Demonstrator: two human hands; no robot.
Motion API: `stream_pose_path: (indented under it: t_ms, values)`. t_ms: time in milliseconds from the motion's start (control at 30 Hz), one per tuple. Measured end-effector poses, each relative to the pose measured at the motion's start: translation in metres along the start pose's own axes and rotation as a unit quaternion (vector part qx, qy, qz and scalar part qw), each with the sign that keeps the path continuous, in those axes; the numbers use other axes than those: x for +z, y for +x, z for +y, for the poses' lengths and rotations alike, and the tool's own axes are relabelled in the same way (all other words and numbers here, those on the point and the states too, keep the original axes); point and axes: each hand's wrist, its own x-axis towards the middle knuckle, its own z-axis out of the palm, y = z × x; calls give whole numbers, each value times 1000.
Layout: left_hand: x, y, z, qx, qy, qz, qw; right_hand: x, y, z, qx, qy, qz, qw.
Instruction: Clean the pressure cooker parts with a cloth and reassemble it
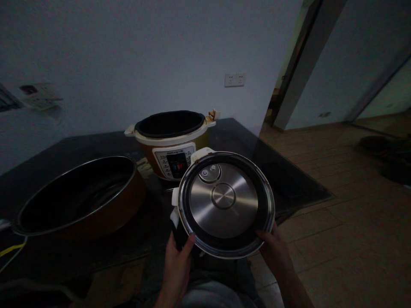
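Note:
Both hands hold up a round pressure cooker lid [205,214], its brushed steel underside turned towards me and a dark ring running round the edge. My left hand [178,261] grips the lower left rim, thumb on the near face. At the lower right my right hand [274,248] is closed on the rim, thumb pressing the dark ring; its other fingers are hidden behind. Beyond the lid stands the electric pressure cooker [150,154], lidless, with a dark inside and a control panel on its front. The lid overlaps its right side in my view.
A large dark pan [138,192] with a brown outside sits left on the dark table [237,132]. A cable with a yellow strip [13,249] lies at the left edge. A wall socket [234,80] is behind; the tiled floor [321,231] extends right.

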Motion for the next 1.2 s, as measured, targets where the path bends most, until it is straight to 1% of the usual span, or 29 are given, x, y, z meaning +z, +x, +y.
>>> stream_pose_path:
  t_ms: [133,233,367,433,500,567,667,733,767,800,900,933,967,1033,1133,1200]
  values:
    - [1,0,1,6,-5,2,1000,1,1,-2,0,-43,-2,999]
    - [3,0,2,12,-10,2,1000,-1,3,-8,-44,-110,-11,993]
    - [3,-1,2,13,-7,9,1000,-5,7,-18,-104,-230,-36,967]
    - [2,0,1,8,-3,4,1000,-6,9,-21,-136,-269,-52,952]
    - [1,0,0,2,3,-4,1000,-5,10,-22,-181,-292,-53,938]
    - [0,1,-1,9,9,-13,1000,-3,8,-21,-221,-315,-32,923]
    - [-1,2,-2,28,20,-20,999,-1,4,-18,-280,-370,49,884]
    - [-1,3,-2,35,24,-18,999,-1,1,-15,-319,-385,86,862]
    - [0,3,-2,37,25,-17,999,-1,0,-14,-326,-381,93,860]
    - [0,4,-2,38,25,-16,999,-2,0,-13,-320,-371,94,867]
    - [-1,6,-2,44,30,-16,998,-4,4,-11,-247,-345,69,903]
    - [-2,7,-2,49,34,-14,998,-4,6,-12,-231,-341,56,909]
    - [-3,8,-2,53,37,-11,998,-5,9,-13,-227,-340,44,912]
    - [-4,11,-3,57,36,-9,998,-5,15,-16,-237,-351,29,905]
    - [-6,15,-1,57,28,-12,998,1,27,-25,-268,-364,40,891]
    - [-6,16,2,60,27,-7,998,8,36,-31,-285,-340,38,896]
